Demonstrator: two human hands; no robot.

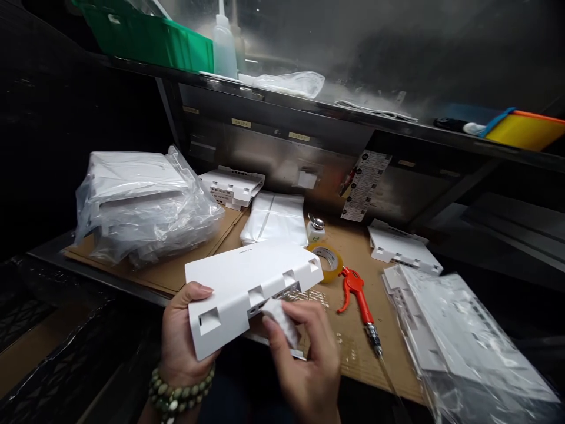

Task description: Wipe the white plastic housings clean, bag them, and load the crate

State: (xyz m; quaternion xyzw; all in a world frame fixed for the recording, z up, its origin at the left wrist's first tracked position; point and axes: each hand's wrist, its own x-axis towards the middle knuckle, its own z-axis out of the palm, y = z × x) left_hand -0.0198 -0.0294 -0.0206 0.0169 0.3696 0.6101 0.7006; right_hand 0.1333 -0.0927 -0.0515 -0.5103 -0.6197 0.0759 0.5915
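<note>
My left hand grips the left end of a white plastic housing, thumb on its top face. The housing is tilted, and its edge with notches and small port openings faces me. My right hand pinches a folded white cloth between thumb and fingers, against or very close to that port edge. Just beyond the housing lie a roll of yellow tape and a red air blow gun with its hose.
Bagged white housings are stacked at left, with more in a clear bag at right. Plastic bags and a pump bottle stand behind. Above runs a shelf holding a green bin and squeeze bottle.
</note>
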